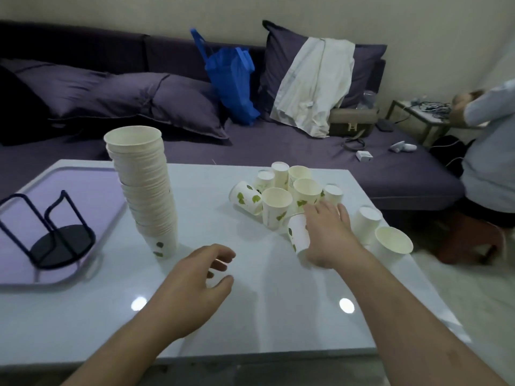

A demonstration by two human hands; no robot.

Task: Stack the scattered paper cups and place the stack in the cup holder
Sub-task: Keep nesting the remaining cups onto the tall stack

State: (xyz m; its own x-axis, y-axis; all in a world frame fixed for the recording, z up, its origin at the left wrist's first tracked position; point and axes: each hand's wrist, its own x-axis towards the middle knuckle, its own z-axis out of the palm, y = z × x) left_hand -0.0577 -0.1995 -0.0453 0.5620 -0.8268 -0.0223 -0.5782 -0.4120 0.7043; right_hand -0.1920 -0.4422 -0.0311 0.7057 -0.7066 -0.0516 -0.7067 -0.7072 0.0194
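Right hand (328, 235) apparently holds leaf-printed white cup (298, 236).

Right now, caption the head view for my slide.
Right hand grips a loose paper cup beside the tall stack; left hand empty.

White paper cups (276, 207) with green leaf prints, black cup holder (60, 240), purple sofa (250, 146), blue bag (234, 82)

A purple sofa (278, 151) runs along the cream wall (362, 15) — pillows (172, 104) piled up. Two lamp glints on the glossy table (250, 316).
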